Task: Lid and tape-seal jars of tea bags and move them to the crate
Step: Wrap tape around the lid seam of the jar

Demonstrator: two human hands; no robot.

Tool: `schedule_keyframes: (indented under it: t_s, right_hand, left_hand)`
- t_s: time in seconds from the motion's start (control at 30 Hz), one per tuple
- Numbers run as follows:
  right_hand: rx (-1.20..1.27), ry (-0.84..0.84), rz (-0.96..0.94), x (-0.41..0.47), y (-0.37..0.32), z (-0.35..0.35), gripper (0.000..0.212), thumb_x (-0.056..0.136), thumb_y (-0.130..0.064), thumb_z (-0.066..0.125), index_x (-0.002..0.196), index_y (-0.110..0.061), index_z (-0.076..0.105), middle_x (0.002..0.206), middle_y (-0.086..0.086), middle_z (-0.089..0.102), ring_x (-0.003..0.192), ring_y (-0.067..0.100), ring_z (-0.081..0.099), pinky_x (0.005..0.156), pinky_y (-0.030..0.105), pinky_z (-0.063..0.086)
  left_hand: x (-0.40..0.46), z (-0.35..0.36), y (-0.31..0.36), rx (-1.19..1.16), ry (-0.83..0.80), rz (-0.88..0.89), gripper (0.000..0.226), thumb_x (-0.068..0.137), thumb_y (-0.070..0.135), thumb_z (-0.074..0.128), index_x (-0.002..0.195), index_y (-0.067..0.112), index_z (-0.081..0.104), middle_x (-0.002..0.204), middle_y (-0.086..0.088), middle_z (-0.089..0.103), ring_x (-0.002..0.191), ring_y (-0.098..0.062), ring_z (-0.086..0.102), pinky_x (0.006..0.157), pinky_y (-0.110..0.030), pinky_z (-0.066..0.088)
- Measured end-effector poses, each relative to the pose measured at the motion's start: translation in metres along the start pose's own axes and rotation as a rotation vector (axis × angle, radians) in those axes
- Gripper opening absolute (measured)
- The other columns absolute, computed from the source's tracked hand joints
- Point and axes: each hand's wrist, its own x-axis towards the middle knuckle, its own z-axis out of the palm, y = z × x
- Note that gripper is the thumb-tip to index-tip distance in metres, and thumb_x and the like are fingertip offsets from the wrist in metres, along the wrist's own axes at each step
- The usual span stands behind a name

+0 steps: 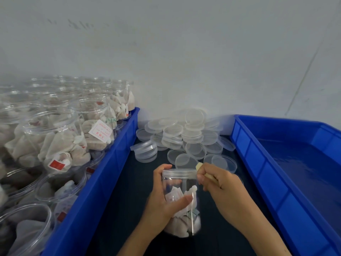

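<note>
Dark tabletop (118, 209) betw. blue crates (276, 182), white wall (184, 52).

At ten o'clock from my hands, a white paper tag (100, 130) inside one of the open jars (96, 124) in the left crate (103, 174) carries red printed characters in a red border, turned sideways and too blurred for me to read. The small red tags (56, 165) on nearby tea bags show no legible print.
</note>
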Motion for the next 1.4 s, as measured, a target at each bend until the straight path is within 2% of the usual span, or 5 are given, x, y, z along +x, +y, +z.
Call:
schedule_keyframes:
  t_s: [0.3,0.53,0.73,0.9,1.4]
  right_hand:
    - [0.024,-0.050,0.093,0.013,-0.007,0.006,0.027,0.099,-0.032,0.047,0.072,-0.034,0.050,0.066,-0.004,0.057,0.055,0.005,0.045,0.057,0.032,0.043]
    - [0.104,-0.096,0.100,0.015,-0.006,0.006,0.032,0.099,-0.028,0.048,0.068,-0.035,0.050,0.064,-0.007,0.053,0.054,0.002,0.044,0.058,0.024,0.040]
    - [0.096,-0.120,0.095,0.018,-0.014,0.006,0.030,0.099,-0.025,0.051,0.069,-0.027,0.052,0.069,-0.015,0.057,0.058,0.004,0.050,0.057,0.021,0.044]
    - [0.095,-0.102,0.115,0.018,-0.025,0.007,0.031,0.098,-0.022,0.053,0.067,-0.024,0.051,0.081,0.006,0.061,0.082,0.031,0.061,0.075,0.043,0.051]
    - [-0.163,-0.080,0.122,0.017,-0.031,0.010,0.020,0.098,-0.025,0.050,0.078,-0.025,0.054,0.081,-0.003,0.056,0.070,0.012,0.053,0.056,0.025,0.040]
  left_hand:
    - [0.009,0.007,0.010,-0.141,0.090,0.039,0.033,0.086,0.040,0.066,0.110,0.028,0.047,0.101,0.025,0.064,0.088,0.000,0.067,0.071,-0.013,0.052]
    - [0.018,0.006,0.008,-0.126,0.145,0.056,0.015,0.087,0.043,0.051,0.098,0.034,0.053,0.098,0.007,0.061,0.095,-0.030,0.061,0.085,-0.044,0.054]
    - [0.019,0.004,0.006,-0.147,0.141,0.050,0.024,0.081,0.057,0.056,0.097,0.039,0.055,0.099,0.007,0.063,0.091,-0.023,0.066,0.082,-0.037,0.056]
    - [0.020,0.007,0.004,-0.151,0.128,0.064,0.017,0.086,0.045,0.051,0.100,0.035,0.053,0.092,0.016,0.062,0.085,-0.014,0.063,0.079,-0.037,0.056]
    - [0.018,0.011,0.008,-0.125,0.136,0.091,0.031,0.085,0.042,0.052,0.107,0.020,0.049,0.090,0.003,0.058,0.079,-0.013,0.061,0.072,-0.029,0.054]
